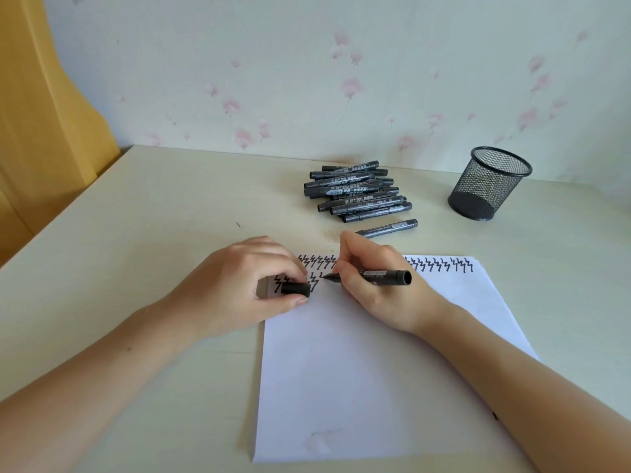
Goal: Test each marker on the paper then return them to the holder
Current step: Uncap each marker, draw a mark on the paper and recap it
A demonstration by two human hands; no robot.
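Note:
My right hand [375, 285] grips an uncapped black marker [382, 277], its tip touching the white paper [358, 363] beside a row of black zigzag marks. My left hand [246, 285] rests on the paper's upper left corner and pinches the marker's black cap [296, 289]. A pile of several capped black markers [355, 192] lies on the table behind the paper, with one single marker [389, 228] apart from it, just beyond my right hand. The black mesh holder [488, 182] stands upright at the back right with no marker visible in it.
The cream table [136, 233] runs back to a floral-papered wall. A yellow curtain or panel [41, 131] hangs at the left. Zigzag marks fill the paper's top edge, and a second row starts at the left.

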